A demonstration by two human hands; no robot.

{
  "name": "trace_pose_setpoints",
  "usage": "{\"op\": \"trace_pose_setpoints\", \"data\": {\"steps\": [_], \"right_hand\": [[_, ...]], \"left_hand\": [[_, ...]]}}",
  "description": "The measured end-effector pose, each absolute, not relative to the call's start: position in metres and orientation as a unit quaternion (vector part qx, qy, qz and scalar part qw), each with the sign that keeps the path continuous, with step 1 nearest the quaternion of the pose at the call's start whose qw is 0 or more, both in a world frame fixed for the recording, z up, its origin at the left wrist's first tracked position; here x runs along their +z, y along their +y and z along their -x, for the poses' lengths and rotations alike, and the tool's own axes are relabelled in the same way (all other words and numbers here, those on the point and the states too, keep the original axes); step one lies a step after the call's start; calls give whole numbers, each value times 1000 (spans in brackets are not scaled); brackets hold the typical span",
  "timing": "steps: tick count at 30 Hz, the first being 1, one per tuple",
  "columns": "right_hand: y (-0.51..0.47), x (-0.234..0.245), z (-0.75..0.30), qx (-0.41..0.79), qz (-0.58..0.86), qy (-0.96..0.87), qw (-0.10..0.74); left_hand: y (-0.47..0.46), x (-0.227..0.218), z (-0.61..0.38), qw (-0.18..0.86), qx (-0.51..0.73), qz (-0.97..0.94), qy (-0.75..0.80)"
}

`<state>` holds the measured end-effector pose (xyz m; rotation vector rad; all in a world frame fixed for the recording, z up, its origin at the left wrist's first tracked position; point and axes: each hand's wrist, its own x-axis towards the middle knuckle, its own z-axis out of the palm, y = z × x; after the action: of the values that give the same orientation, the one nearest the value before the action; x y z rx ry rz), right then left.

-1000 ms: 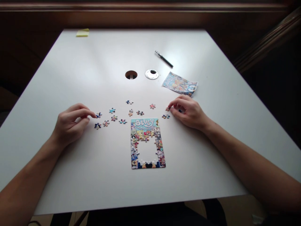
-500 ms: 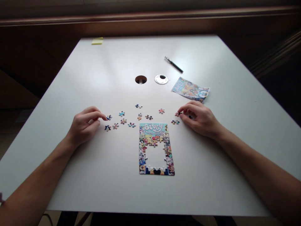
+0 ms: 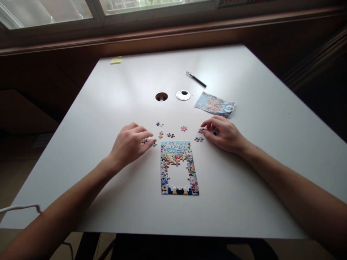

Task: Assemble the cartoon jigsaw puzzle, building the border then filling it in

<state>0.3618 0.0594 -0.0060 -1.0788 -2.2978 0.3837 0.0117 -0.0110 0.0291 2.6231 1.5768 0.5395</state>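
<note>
A partly filled jigsaw puzzle (image 3: 164, 169) in a thin frame lies on the white table, with a bare area in its middle. My left hand (image 3: 131, 144) hovers over loose pieces left of the puzzle, its thumb and fingers apart. One puzzle piece (image 3: 154, 144) shows just beyond that thumb; others are partly hidden beneath the hand. On the right, my right hand (image 3: 223, 133) rests with curved, parted fingers beside a puzzle piece (image 3: 201, 130) at its fingertips. Another dark blue piece (image 3: 198, 139) lies just below it.
Several loose pieces, including a pink one (image 3: 184, 128), lie above the puzzle. Farther back are a picture sheet (image 3: 215, 104), a black pen (image 3: 196, 79), a round metal cover (image 3: 183, 95), a table hole (image 3: 162, 96) and yellow sticky notes (image 3: 116, 60).
My left hand has moved right, from the far-left pieces to those near the puzzle, and its fingers have spread. My right hand stays by the same pieces. The camera view has tilted upward.
</note>
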Motion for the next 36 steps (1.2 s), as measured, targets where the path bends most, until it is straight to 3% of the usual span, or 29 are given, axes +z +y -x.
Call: {"op": "trace_pose_setpoints", "data": {"steps": [4, 7, 15, 20, 22, 36], "right_hand": [[59, -8, -363, 138, 398, -856, 301], [59, -11, -364, 140, 387, -856, 313], [55, -8, -362, 100, 370, -856, 346], [25, 7, -346, 105, 270, -888, 356], [15, 9, -339, 111, 228, -898, 360], [5, 17, -333, 190, 176, -889, 377]], "left_hand": [[6, 37, -51, 19, 114, -833, 541], [21, 40, -57, 88, 92, -800, 587], [33, 41, -46, 190, 132, -798, 557], [5, 56, -71, 464, 214, -710, 485], [-5, 60, -82, 509, 229, -688, 463], [-15, 55, -97, 547, 231, -666, 452]]}}
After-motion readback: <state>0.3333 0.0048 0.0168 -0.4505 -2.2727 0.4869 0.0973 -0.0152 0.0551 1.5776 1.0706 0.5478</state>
